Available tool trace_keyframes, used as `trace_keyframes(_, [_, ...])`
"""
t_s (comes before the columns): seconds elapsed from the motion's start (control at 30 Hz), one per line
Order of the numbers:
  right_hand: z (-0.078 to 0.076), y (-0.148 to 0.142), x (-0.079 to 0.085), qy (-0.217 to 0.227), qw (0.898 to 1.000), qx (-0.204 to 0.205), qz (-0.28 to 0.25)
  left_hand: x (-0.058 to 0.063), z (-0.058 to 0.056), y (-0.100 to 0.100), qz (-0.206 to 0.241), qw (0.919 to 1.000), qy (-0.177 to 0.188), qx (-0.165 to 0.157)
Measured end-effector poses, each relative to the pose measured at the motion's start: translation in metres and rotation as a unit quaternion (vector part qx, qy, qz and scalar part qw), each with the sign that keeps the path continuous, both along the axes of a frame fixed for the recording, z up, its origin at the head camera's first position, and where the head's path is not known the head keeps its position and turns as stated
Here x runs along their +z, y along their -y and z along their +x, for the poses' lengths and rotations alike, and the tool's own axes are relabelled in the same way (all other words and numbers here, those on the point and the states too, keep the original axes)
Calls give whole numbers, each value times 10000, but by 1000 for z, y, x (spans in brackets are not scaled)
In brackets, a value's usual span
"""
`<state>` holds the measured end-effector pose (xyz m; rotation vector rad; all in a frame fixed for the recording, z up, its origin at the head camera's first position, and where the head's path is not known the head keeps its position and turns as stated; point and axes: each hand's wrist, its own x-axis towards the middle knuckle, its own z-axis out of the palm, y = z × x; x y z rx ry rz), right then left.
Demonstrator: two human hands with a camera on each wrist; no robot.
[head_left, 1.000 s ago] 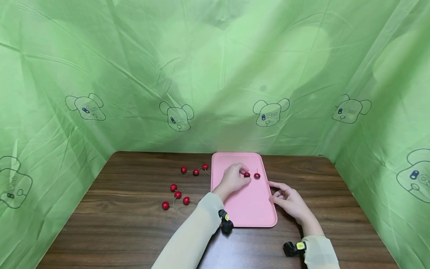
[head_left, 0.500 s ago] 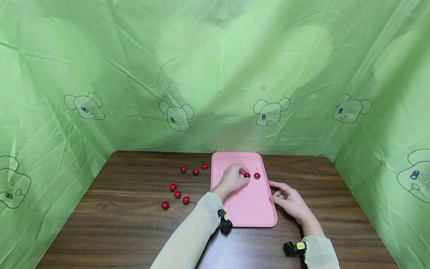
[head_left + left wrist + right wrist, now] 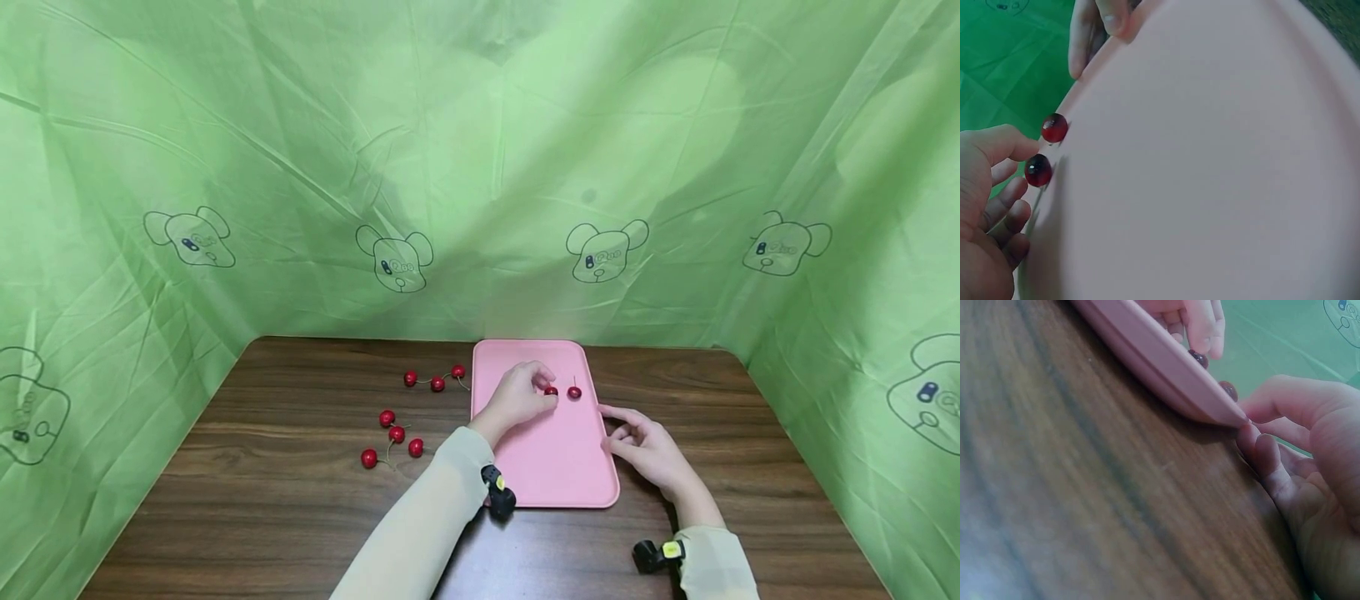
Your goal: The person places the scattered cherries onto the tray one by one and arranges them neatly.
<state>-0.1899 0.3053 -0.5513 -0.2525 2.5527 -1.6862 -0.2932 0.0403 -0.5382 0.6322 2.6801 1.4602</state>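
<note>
In the head view, my left hand (image 3: 519,393) is over the pink tray (image 3: 555,475), with thumb and fingers bent around a dark red cherry (image 3: 551,392). The left wrist view shows the thumb tip and a fingertip right at this cherry (image 3: 1038,170), whose stem hangs below it. A second cherry (image 3: 573,392) with its stem lies on the tray just to the right. My right hand (image 3: 648,446) rests beside the tray, its thumb and index fingertip spread apart along the right rim. In the right wrist view, those fingertips touch the tray's edge (image 3: 1166,369).
On the dark wooden table (image 3: 247,517), left of the tray, lie a back row of stemmed cherries (image 3: 437,383) and a nearer cluster of several cherries (image 3: 397,434). A green curtain (image 3: 480,167) with line-drawn animal heads encloses the table's back and sides.
My left wrist and forearm have shifted slightly to the left, while the fingers stay around the same cherry. The right hand and the tray have held their place.
</note>
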Motion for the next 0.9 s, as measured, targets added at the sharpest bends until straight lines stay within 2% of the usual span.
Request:
trace_keyframes(0.27, [0, 0, -1, 13, 10000, -9, -26, 21, 3, 11, 210, 9994, 211, -192])
trace_keyframes(0.53, [0, -1, -3, -18, 10000, -20, -19, 45, 3, 35, -194, 9988, -263, -369])
trace_keyframes(0.7, [1, -1, -2, -20, 10000, -36, -4, 56, 6, 53, -275, 9970, -459, -551])
trace_keyframes(0.9, [1, 0, -1, -19, 10000, -33, 9, 67, 9, 77, -504, 9954, -693, -422])
